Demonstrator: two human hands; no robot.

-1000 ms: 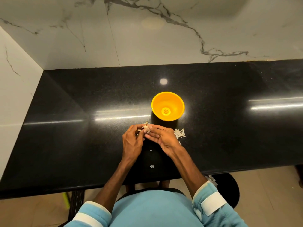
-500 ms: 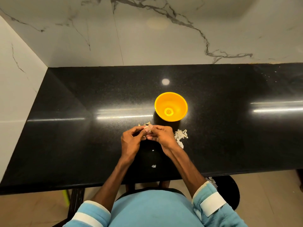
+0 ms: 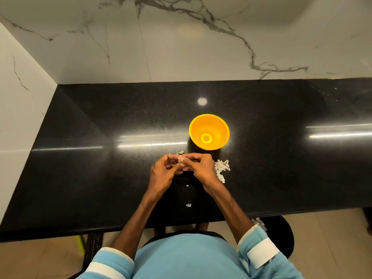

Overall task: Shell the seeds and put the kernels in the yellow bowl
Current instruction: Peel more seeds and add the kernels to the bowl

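Hands meet over the counter in front of the person. The left hand (image 3: pixel 162 175) and the right hand (image 3: pixel 204 171) both have their fingers curled, with the tips pressed together between them. The fingertips hide whatever they may be pinching, so I cannot tell whether a seed is held. Just beyond the left hand's fingers lies a small curl of pale shell (image 3: pixel 180 152). Just beside the outer edge of the right hand is a loose heap of pale shell pieces (image 3: pixel 222 168). Two tiny fragments (image 3: pixel 187 185) sit between the wrists, nearer the person. The yellow bowl (image 3: pixel 220 125) stands upright just beyond the hands, slightly to the right and apart from them. Everything rests on a glossy black counter (image 3: pixel 100 168) against a white marbled wall (image 3: pixel 181 57). Light blue sleeves (image 3: pixel 259 252) with white bands show at the bottom.
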